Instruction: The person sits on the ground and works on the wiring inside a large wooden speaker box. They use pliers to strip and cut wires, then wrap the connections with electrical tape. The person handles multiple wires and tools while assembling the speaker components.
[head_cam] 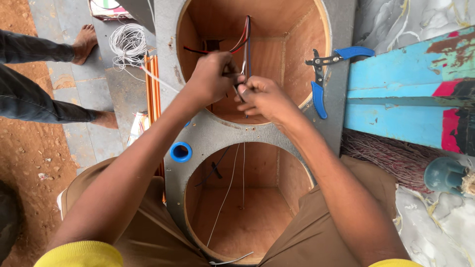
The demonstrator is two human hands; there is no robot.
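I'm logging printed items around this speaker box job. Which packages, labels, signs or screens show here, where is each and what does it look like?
Box or packet: top left on the paved floor, above the white wire coil; cut off by the frame, white top, reddish printed edge.
Printed wrapper or packet: left of the grey speaker box, beside the orange strips; pale, crumpled, mostly hidden.
No signs or screens in view.
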